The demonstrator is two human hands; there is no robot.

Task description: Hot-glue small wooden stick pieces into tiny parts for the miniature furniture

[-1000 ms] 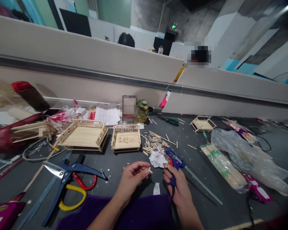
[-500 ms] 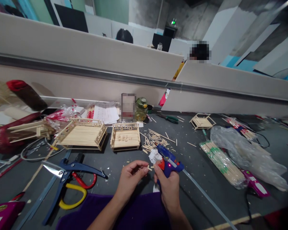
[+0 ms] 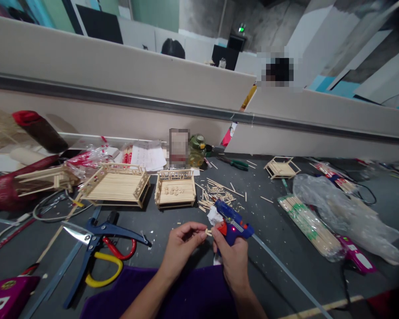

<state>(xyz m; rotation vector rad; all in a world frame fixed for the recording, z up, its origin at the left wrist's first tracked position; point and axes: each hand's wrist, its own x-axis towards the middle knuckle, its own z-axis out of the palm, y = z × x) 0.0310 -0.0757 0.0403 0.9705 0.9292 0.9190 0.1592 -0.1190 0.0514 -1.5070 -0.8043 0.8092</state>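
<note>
My left hand [image 3: 183,248] pinches a short wooden stick piece [image 3: 208,232] between thumb and fingertips. Wrapped around a blue hot glue gun [image 3: 232,218] is my right hand [image 3: 232,259], its thumb and index finger meeting the stick piece from the right. The gun's red light is lit, and a long clear glue stick [image 3: 286,270] extends from its back. Just beyond the hands lie crumpled white paper [image 3: 214,215] and a pile of cut sticks [image 3: 219,191]. A small wooden-stick bench model [image 3: 175,190], with tiny bits on its seat, stands behind my left hand.
A larger stick-built bench [image 3: 115,188] stands at left, above the blue-handled cutter [image 3: 86,252] and the scissors' yellow handle [image 3: 104,270]. Bagged sticks [image 3: 310,228] and clear plastic [image 3: 346,212] lie at right. A green jar [image 3: 197,150] and pliers [image 3: 234,163] stand near the partition [image 3: 119,115].
My right hand has moved left to my left hand and turned the glue gun upright into view. Over the last half second the fingertips have come together at the stick piece.
</note>
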